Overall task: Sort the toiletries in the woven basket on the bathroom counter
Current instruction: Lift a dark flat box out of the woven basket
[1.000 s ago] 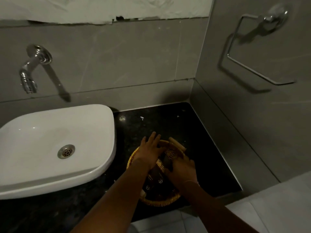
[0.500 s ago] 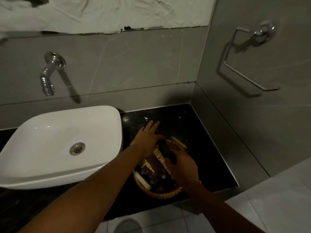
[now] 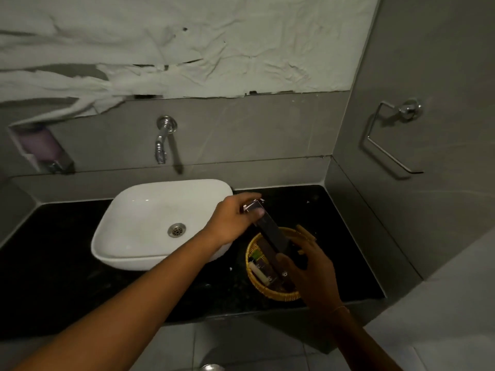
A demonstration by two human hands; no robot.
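Note:
A round woven basket (image 3: 254,250) stands on the black counter (image 3: 345,245), just right of the sink. Inside lie several dark sachets (image 3: 267,263), a small white tube (image 3: 259,273) and something green (image 3: 256,254). My left hand (image 3: 235,218) grips the top end of a long dark box (image 3: 270,231), which slants up out of the basket toward the back left. My right hand (image 3: 308,269) rests over the basket's right half, fingers curled around the box's lower end. The basket's right rim is hidden by that hand.
A white basin (image 3: 139,223) sits left of the basket, with a wall tap (image 3: 162,140) above it. A soap dispenser (image 3: 45,151) hangs at far left and a chrome towel ring (image 3: 391,135) on the right wall. Crumpled white sheeting covers the wall above.
My left hand has taken hold of the long dark box and lifted its upper end out of the basket toward the back left. The camera view has pulled back and shifted left.

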